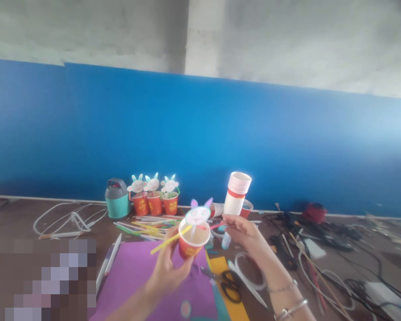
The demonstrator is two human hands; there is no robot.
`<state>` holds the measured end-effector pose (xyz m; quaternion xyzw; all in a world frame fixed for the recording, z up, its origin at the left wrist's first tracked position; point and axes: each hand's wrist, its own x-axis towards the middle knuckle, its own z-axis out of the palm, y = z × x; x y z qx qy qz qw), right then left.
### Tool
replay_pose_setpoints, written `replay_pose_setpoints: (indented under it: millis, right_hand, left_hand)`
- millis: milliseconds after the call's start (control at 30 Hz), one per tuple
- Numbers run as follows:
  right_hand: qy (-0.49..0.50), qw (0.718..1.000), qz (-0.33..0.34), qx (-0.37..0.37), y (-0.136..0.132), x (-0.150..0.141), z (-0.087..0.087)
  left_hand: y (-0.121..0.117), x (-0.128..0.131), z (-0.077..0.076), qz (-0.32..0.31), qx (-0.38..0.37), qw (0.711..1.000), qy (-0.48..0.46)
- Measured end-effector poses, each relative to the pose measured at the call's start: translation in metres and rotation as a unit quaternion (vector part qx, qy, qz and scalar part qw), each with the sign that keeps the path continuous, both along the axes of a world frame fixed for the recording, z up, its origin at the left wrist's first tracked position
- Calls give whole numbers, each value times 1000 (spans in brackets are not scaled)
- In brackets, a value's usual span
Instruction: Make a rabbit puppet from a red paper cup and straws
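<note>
The fingers [183, 269] of my left hand grip a red cup [188, 250] over the far right part of the purple sheet [133, 276]; a rabbit face [198, 216] and a yellow straw [162, 246] stick out of it. My right fingers [233, 221] pinch a pink straw [216, 224] beyond the sheet's far right corner. Scissors [227, 276] lie right of the sheet.

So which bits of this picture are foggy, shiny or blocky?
Head view: everything looks soft and hazy, even the white paper face with purple ears; head view, right edge: pale glare washes the long blue wall panel; head view, middle: the tall stack of white-and-red paper cups has glowing upper rims; head view, lower left: big square blocks cover the corner.
</note>
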<state>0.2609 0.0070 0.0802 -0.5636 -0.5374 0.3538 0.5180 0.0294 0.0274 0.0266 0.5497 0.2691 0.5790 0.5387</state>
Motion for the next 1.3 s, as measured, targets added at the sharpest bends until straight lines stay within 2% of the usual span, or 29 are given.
replay_pose_setpoints:
  millis: [100, 200, 500, 633, 767, 867, 967, 1067, 1200, 1300]
  right_hand:
    - [-8, 999, 38, -12, 0, 6, -3]
    - [-20, 998, 57, -20, -2, 6, -1]
    - [-54, 997, 51, -34, -7, -1, 10]
    - [-59, 996, 57, -35, -6, 1, 8]
    - [-61, 996, 67, -23, -3, 4, 3]
    - [-61, 996, 63, -27, -3, 3, 3]
    - [-54, 996, 58, -36, -5, 2, 6]
    - [-45, 997, 57, -32, -6, 3, 6]
    - [-30, 999, 37, -13, -5, 6, 5]
    - [-20, 1000, -1, -21, -3, 7, 5]
  left_hand:
    - [-4, -4, 3, 27, 108, 992, 52]
    - [-6, -7, 7, 35, 170, 982, 80]
    - [-4, -8, 6, 41, 233, 963, 128]
    - [-3, -8, 3, 57, 267, 950, 154]
    - [-2, -8, 3, 66, 322, 923, 200]
    - [-1, -7, 4, 65, 330, 916, 217]
    - [-1, -6, 1, 62, 314, 923, 214]
    - [0, -4, -5, 44, 252, 948, 190]
    - [2, 0, -10, -26, 70, 994, 85]
    - [7, 3, -7, -73, -51, 996, -2]
